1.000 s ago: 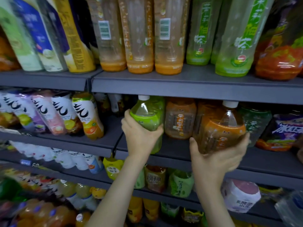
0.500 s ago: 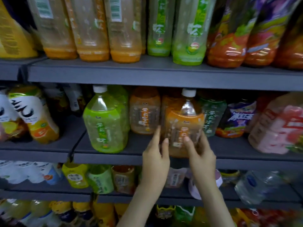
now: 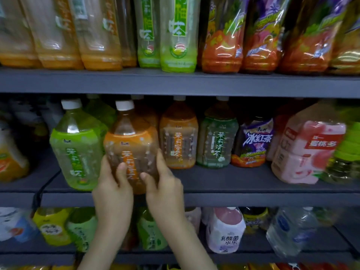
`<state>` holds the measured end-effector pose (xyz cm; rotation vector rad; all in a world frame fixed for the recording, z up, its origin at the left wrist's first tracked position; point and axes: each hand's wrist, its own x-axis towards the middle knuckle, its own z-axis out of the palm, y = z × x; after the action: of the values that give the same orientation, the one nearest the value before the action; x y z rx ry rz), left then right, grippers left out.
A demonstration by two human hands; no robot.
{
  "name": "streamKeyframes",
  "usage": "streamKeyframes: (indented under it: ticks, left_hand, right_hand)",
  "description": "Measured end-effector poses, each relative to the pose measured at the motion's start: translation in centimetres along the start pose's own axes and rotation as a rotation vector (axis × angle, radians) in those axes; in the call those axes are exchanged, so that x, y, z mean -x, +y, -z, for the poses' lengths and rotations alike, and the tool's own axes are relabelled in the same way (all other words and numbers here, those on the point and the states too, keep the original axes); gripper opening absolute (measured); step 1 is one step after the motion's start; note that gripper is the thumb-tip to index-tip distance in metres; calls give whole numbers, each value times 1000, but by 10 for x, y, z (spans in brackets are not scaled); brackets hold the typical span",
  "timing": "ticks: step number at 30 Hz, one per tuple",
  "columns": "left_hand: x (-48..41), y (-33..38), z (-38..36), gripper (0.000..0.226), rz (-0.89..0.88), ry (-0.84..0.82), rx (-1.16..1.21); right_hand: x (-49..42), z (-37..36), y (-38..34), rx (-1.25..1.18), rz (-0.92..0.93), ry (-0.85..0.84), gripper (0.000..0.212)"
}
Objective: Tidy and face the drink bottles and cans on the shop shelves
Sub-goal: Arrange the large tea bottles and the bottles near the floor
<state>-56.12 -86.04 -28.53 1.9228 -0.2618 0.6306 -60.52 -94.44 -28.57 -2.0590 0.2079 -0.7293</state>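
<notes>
Grey shelf front (image 3: 253, 199) at six o'clock; left hand (image 3: 113, 193) and right hand (image 3: 165, 191) grip the orange-labelled clear plastic bottle (image 3: 132, 141), fingers (image 3: 121, 171) curled.

Three dark grey shelf boards (image 3: 214, 82) across whole frame, top, mid and btm. Thin black cable or strip (image 3: 38, 194) at lower L, curving down over mid board's front edge at a joint. Pink shrink-wrapped multipack (image 3: 307, 152) w/ red label at mid R, near mid board's front edge, somewhat blurred.

"冰红茶" on purple bottle (image 3: 253, 142), "茉莉清茶" on dark-green bottle (image 3: 217, 145), "乳酸菌" on white bottle (image 3: 226, 238)
</notes>
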Motion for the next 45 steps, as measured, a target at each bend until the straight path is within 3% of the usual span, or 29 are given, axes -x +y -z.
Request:
streamKeyframes:
  ticks: [5, 8, 11, 17, 20, 24, 26, 28, 32, 37, 39, 42, 45]
  left_hand:
    - [-4, -2, -19, 50, 25, 12, -33]
    - [15, 12, -25, 59, -16, 113, -46]
    - [47, 21, -35, 56, -145, 179, -37]
    - [140, 2, -66, 31, -286, -175, 145]
    - [175, -23, -91, 30, -259, -365, 82]
    - [197, -60, -129, 42, -114, -539, 91]
    - [206, -74, -149, 38, -142, -551, 101]
    - [212, -82, -170, 46, -186, -515, 111]
    - [219, -83, -200, 60, -202, -395, 234]
    - [219, -81, -215, 66, -113, -391, 375]
    - [216, -81, -217, 69, -67, -408, 418]
    - [211, -80, -217, 79, -50, -443, 381]
    - [211, -75, -204, 80, -46, -500, 365]
  right_hand:
    - [-8, -7, 8, -30, 23, 10, 62]
    - [3, 3, 15, -25, 49, 19, 53]
    - [27, 23, 29, -75, 36, 166, 38]
    - [104, 49, 112, -106, -229, 389, 22]
    - [132, 55, 170, -95, -434, 488, 34]
    - [135, 62, 240, 121, -413, 605, 68]
    - [130, 64, 265, 90, -375, 578, 82]
    - [127, 65, 284, 27, -276, 520, 82]
    - [121, 69, 305, -52, -80, 396, 45]
    - [109, 74, 317, -92, 25, 361, 29]
    - [108, 71, 318, -87, 30, 356, 35]
    - [109, 64, 316, -8, 11, 367, 63]
    - [114, 62, 314, -39, -23, 376, 71]
